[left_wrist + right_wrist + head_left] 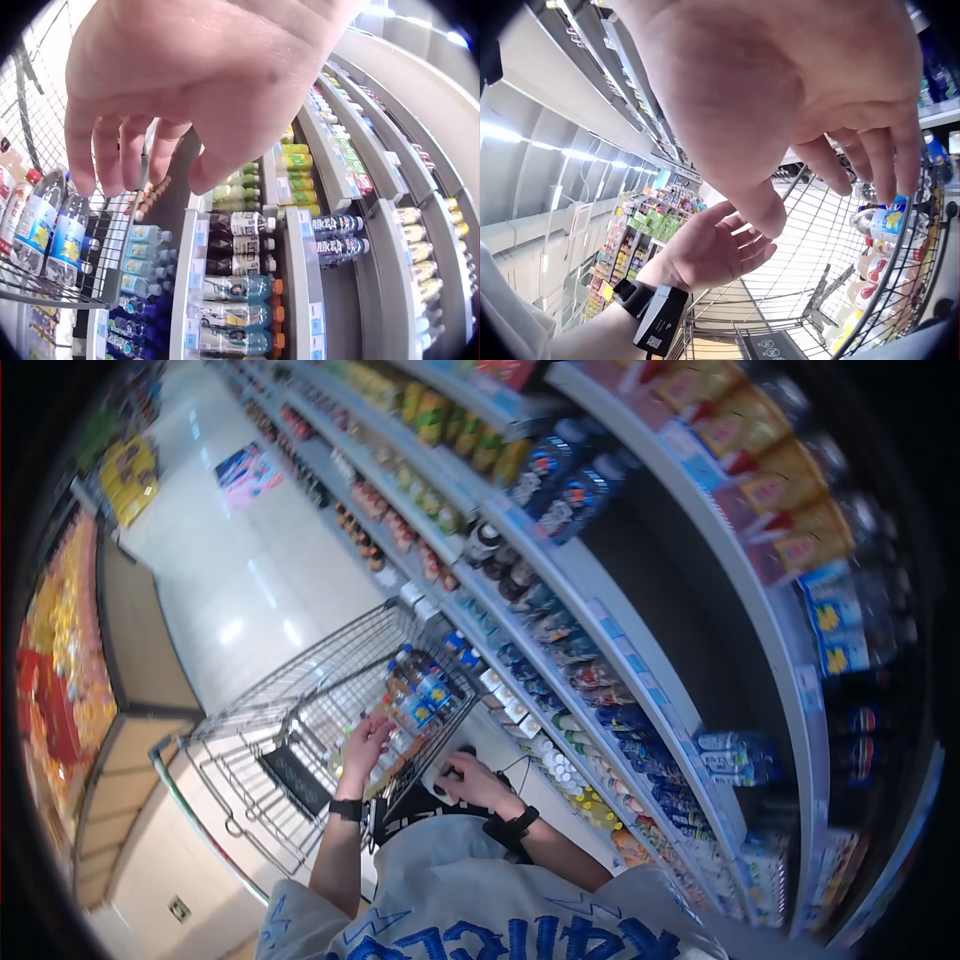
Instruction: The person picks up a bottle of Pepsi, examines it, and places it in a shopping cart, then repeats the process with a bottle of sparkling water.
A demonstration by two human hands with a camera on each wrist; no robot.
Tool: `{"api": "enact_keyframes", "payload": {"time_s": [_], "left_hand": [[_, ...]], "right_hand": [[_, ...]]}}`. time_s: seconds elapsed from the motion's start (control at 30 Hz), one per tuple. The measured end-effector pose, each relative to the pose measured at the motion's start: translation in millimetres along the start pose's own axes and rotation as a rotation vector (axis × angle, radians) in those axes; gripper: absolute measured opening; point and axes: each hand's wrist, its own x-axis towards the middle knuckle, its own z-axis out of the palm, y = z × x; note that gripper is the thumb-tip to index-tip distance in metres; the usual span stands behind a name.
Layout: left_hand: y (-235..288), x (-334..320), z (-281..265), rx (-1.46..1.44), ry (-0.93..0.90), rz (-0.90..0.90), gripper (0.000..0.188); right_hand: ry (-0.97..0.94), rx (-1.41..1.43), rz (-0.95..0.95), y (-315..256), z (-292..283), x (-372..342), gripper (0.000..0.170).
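My left hand (368,745) hangs over a wire shopping cart (240,765), fingers loosely bent and holding nothing. Near the cart's side, on the shelf side, is my right hand (472,782). In the right wrist view its fingers (885,161) droop loosely with nothing between them, and the left hand (709,251) shows palm up beyond. Several drink bottles stand or lie in the cart, among them clear bottles with blue-and-yellow labels (66,244). Others there hold brown and pale yellow drinks.
Long shelves of bottled drinks (590,680) run along the right, close to the cart. Two dark-blue labelled bottles (580,495) stand on an upper shelf. At left is a display bin (150,630) with packaged goods. A pale tiled aisle (230,580) stretches ahead.
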Motion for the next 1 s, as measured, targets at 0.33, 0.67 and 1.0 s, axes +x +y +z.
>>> {"api": "enact_keyframes", "payload": {"time_s": [0.33,0.67,1.0], "left_hand": [[54.7,-21.6,106.6,0.083,-0.189,0.107,0.022],[95.2,-117.6,304.5,0.239,-0.567,0.303,0.03],[149.3,-186.3,414.1,0.259,-0.78,0.553,0.028]], "right_hand": [[0.189,-0.045,-0.065,-3.3,-89.2,-101.2,0.068],[0.583,0.604,-0.292,76.6,-139.3,-205.5,0.044],[0.85,0.66,-0.467,55.5,-223.8,-290.1,0.034]]}}
